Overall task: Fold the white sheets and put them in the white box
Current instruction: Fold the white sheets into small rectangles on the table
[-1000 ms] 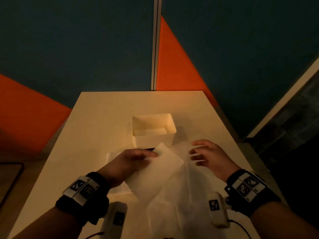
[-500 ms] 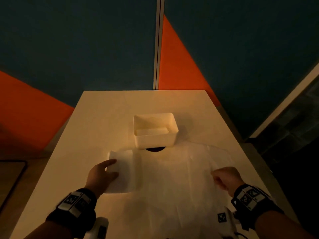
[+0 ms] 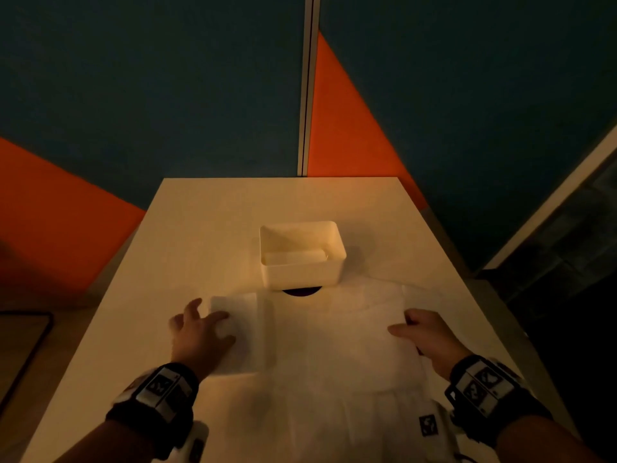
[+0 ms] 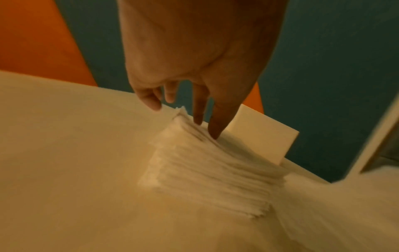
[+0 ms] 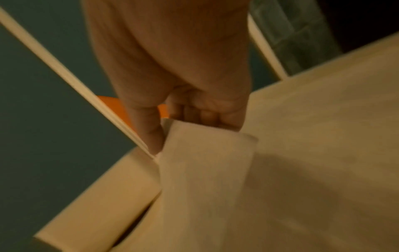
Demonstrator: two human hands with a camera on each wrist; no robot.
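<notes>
A thin white sheet (image 3: 334, 349) lies spread on the table in front of the white box (image 3: 302, 279). My right hand (image 3: 417, 332) pinches the sheet's right edge (image 5: 205, 162) between thumb and curled fingers (image 5: 202, 116) and lifts it inward. My left hand (image 3: 200, 329) rests with spread, straight fingers (image 4: 213, 126) on a stack of white sheets (image 4: 215, 170), which sits at the spread sheet's left end (image 3: 240, 315). A folded white sheet (image 3: 293, 257) lies inside the box.
The pale table (image 3: 207, 228) ends at a blue and orange wall (image 3: 167, 95). A dark round thing (image 3: 302, 290) shows at the box's near foot. The table's right edge (image 3: 494, 295) drops to a dark floor. The box wall (image 4: 265, 134) stands just behind the stack.
A second ago my left hand held the sheet up by a corner. The sheet now lies flat, my left hand has gone to the stack, and my right hand has gripped the right edge and drawn it inward.
</notes>
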